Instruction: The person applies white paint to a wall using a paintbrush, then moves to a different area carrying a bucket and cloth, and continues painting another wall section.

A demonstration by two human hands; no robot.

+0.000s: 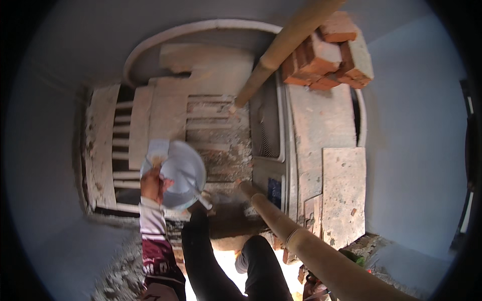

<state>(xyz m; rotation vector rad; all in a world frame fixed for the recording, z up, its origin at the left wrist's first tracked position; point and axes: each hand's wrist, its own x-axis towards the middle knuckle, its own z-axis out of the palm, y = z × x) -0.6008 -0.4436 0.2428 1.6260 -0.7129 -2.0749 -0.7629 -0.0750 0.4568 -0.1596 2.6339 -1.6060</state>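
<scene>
My left hand (pixel 152 185) is at the left side of a pale grey bucket (pixel 180 161), its fingers closed around a wide, flat tool (pixel 158 148) at the rim. Blur hides whether the tool is a brush or a scraper. A thin rod with a white cylindrical end (pixel 204 201) crosses the bucket's lower right rim. Part of what looks like my right hand (pixel 315 289) shows at the bottom edge beside a bamboo pole (pixel 301 240). The pole and the frame's edge hide most of it, so its grip does not show.
Loose boards (pixel 169 116) partly cover spaced slats (pixel 122 142) with dark gaps. Stacked red bricks (pixel 316 56) stand at upper right, by a second bamboo pole (pixel 278 49). Plywood sheets (pixel 342 188) lie at right. Grey walls (pixel 410 113) surround the platform; bright light shows between my legs.
</scene>
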